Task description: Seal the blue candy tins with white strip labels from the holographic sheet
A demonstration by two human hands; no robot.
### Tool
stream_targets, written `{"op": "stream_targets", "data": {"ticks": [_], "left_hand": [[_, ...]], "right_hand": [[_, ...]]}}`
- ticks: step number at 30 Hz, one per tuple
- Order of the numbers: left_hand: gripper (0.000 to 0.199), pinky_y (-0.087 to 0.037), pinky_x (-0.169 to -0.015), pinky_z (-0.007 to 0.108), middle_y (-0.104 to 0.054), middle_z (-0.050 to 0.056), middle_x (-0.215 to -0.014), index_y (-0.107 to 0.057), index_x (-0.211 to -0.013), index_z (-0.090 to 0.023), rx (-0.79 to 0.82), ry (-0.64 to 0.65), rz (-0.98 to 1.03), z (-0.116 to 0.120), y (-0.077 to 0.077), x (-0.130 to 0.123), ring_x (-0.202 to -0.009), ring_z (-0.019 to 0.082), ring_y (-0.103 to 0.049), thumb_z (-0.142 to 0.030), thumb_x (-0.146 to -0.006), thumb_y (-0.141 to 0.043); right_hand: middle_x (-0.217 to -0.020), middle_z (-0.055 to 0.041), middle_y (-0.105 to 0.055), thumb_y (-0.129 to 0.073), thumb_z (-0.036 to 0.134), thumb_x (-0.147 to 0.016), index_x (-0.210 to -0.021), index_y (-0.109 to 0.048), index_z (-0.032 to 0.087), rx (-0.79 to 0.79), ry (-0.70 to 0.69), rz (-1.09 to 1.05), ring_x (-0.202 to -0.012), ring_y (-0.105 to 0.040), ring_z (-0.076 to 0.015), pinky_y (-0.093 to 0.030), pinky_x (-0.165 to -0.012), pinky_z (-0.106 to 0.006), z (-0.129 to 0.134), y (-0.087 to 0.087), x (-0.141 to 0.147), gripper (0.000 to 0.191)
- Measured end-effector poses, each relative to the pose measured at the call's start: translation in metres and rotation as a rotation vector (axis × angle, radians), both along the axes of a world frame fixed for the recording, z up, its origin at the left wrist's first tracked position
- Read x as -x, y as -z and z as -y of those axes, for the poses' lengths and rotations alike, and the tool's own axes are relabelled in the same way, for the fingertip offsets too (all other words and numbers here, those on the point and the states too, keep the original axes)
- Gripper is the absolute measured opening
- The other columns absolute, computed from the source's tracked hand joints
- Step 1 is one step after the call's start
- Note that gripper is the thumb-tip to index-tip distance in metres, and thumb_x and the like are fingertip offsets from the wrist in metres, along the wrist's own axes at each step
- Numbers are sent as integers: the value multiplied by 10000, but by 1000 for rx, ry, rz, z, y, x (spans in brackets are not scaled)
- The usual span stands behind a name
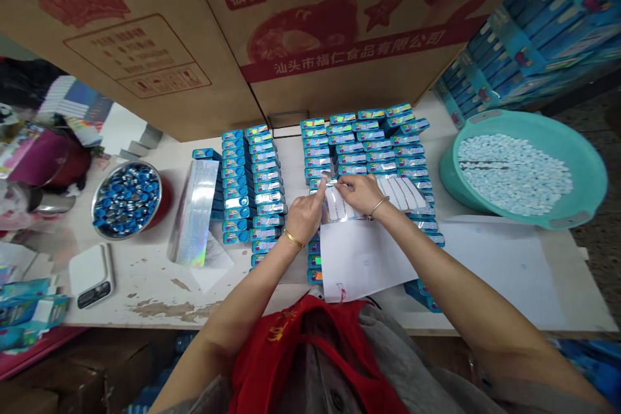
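Note:
My left hand point(306, 215) reaches up to the rows of small blue boxes point(317, 151), index finger stretched out and the others curled. At its fingertip shows a small silvery sticker point(326, 175). My right hand point(361, 193) is close beside it, with thumb and fingertips pinched together; what lies between them is too small to tell. Under the right hand and wrist lies a sheet of silvery sticker strips point(398, 194), resting across the box tops. A white paper sheet point(369, 255) sticks out from beneath it toward me.
A steel bowl of blue caps point(127, 197), a white scale point(90, 276) and a holographic sheet point(200, 204) sit left. More blue boxes point(264, 168) stand beside them. A teal basin point(449, 165) of pale tablets point(514, 171) is right. Large cartons point(272, 45) wall off the back.

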State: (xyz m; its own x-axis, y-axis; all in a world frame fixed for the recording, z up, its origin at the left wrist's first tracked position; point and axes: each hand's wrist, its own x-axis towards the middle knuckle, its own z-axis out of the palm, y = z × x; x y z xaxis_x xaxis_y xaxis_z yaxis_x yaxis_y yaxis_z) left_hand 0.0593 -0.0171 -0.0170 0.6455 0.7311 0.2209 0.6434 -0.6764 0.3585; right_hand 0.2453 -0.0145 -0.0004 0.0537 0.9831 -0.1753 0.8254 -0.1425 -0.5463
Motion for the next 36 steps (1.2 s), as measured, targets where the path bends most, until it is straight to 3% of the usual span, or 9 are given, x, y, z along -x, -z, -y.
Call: {"op": "stream_targets", "data": {"ticks": [3, 7, 10, 13, 16, 19, 26, 30, 36], "left_hand": [[580, -441, -827, 334, -636, 62, -939, -227, -1470, -201, 72, -32, 194, 15, -10, 7, -887, 186, -587, -187, -919, -406], [608, -459, -808, 301, -560, 18, -863, -249, -1452, -234, 298, -251, 546, 36, -36, 28, -811, 140, -547, -242, -900, -503], [667, -465, -740, 263, -520, -8, -815, -262, -1433, -255, 497, -426, 749, 52, -52, 53, -756, 116, -528, -273, -852, -591], [709, -456, -659, 224, -511, -23, -789, -290, -1408, -270, 639, -564, 859, 70, -56, 79, -701, 96, -521, -293, -801, -656], [731, -446, -617, 208, -514, -30, -771, -328, -1382, -267, 711, -675, 883, 93, -49, 103, -662, 85, -519, -294, -754, -700], [713, -443, -605, 208, -520, -34, -744, -362, -1350, -240, 754, -745, 866, 118, -33, 121, -644, 86, -522, -282, -727, -705], [732, -437, -668, 253, -535, -35, -746, -313, -1395, -184, 637, -832, 652, 137, 3, 147, -649, 103, -522, -237, -738, -631], [726, -421, -793, 324, -577, -30, -739, -302, -1415, -181, 491, -805, 414, 130, 11, 152, -722, 147, -555, -223, -751, -593], [741, -366, -828, 369, -632, -9, -790, -263, -1446, -172, 467, -788, 229, 126, 20, 153, -779, 181, -586, -196, -762, -546]], "right_hand": [[-792, -50, -705, -479, 295, -860, -791, -683, 209, -19, -26, 102, -815, -581, -228, -290, -821, -369, -5, 7, -7, 232], [-961, -134, -674, -466, 321, -886, -953, -679, 168, -176, 4, 171, -961, -534, -290, -285, -890, -436, 1, 4, -5, 270], [-1097, -153, -619, -416, 491, -915, -1162, -597, 156, -298, 53, -121, -1032, -511, -288, -341, -907, -423, 27, -6, 22, 454], [-989, -102, -630, -354, 620, -898, -1151, -571, 174, -134, 120, -603, -912, -567, -230, -436, -813, -361, 70, -12, 67, 557], [-804, -45, -622, -495, 688, -784, -975, -598, 191, 163, 199, -889, -743, -575, -189, -464, -690, -317, 112, -7, 109, 542], [-652, -8, -572, -580, 647, -721, -737, -554, 206, 305, 214, -1005, -607, -526, -155, -437, -598, -290, 138, 4, 135, 442], [-525, 26, -482, -505, 475, -782, -680, -509, 228, 255, 187, -822, -515, -460, -147, -370, -520, -276, 147, 30, 165, 267], [-525, 14, -508, -478, 392, -797, -664, -481, 231, 228, 185, -695, -543, -503, -164, -389, -553, -284, 144, 43, 178, 208], [-547, -3, -533, -446, 324, -810, -668, -440, 238, 226, 150, -552, -567, -533, -179, -382, -569, -286, 142, 53, 184, 166]]}}
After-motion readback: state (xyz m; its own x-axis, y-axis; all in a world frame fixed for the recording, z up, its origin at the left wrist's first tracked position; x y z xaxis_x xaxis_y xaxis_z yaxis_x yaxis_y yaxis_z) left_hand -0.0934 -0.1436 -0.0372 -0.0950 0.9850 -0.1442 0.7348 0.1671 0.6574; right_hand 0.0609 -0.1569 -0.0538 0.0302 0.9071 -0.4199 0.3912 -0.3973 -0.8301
